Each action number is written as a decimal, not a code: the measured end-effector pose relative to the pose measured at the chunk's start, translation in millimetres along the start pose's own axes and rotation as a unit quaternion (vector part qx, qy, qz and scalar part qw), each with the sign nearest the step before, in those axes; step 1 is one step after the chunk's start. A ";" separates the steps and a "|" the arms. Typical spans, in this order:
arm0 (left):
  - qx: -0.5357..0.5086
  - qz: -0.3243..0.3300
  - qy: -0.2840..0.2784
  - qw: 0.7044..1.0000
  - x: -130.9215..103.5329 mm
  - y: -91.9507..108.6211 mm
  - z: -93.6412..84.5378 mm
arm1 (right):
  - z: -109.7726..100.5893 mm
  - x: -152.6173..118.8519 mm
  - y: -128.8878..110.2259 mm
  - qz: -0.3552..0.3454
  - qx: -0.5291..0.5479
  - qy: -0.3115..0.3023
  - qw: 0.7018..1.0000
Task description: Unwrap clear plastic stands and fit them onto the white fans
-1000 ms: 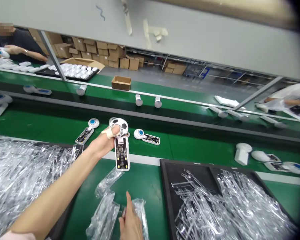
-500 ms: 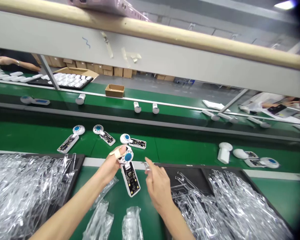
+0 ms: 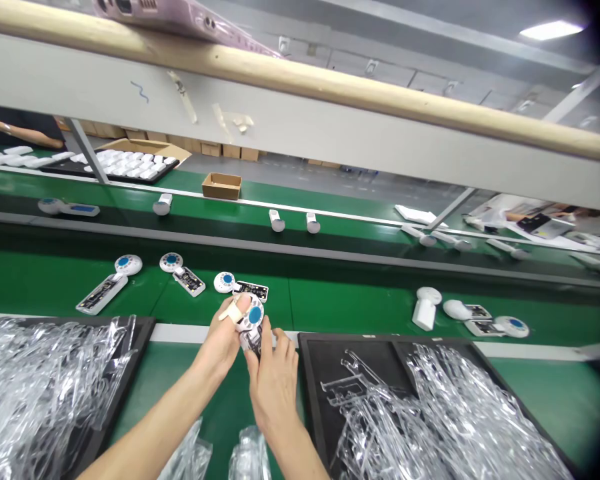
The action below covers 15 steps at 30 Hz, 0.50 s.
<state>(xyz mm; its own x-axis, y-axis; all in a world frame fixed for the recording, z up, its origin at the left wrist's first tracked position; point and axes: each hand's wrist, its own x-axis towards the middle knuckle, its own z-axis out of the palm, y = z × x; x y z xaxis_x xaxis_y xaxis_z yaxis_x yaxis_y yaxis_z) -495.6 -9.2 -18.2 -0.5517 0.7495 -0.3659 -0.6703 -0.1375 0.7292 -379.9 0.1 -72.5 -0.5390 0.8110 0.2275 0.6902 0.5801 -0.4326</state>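
Head view: left hand (image 3: pixel 221 337) pinched white device (image 3: pixel 255 315) by its round end, 7 o'clock of centre. Right hand (image 3: pixel 275 377) bent over its circuit-board end; grip there could not be told. Black tray (image 3: pixel 373 363), clear plastic pieces (image 3: pixel 473 400) inside, at device's 4 o'clock.

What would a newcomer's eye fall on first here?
Probably the white gadget with a blue disc, mid-picture, in the left hand, the right hand against it. Then glossy plastic pieces heaped in black trays either side. Top left, a pink object over a wooden bar.
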 end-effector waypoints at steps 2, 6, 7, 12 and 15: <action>-0.008 0.019 0.010 1.000 2.3 5.0 4.2 | 1.6 -6.1 10.0 0.014 0.060 -0.042 0.997; -0.007 0.060 -0.015 0.998 -0.8 5.4 9.9 | -5.0 -9.8 33.6 0.027 0.207 -0.080 0.975; 0.006 0.058 -0.035 0.998 -2.4 1.9 9.0 | -8.4 -8.1 37.5 0.024 0.223 -0.073 0.972; 0.116 -0.027 -0.053 0.991 -7.1 -20.8 -4.8 | -24.0 1.3 40.4 0.019 0.260 -0.092 0.961; 0.147 -0.006 -0.005 0.989 -8.2 -26.8 -5.5 | -21.0 10.1 36.5 0.109 0.393 -0.088 0.909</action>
<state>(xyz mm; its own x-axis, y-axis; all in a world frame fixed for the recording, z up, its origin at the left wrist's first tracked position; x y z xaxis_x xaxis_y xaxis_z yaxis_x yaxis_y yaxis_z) -475.8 -15.2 -38.0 -0.5385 0.7561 -0.3719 -0.5036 0.0651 0.8615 -350.0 31.1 -67.6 -0.5479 0.8349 -0.0525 0.2688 0.1163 -0.9561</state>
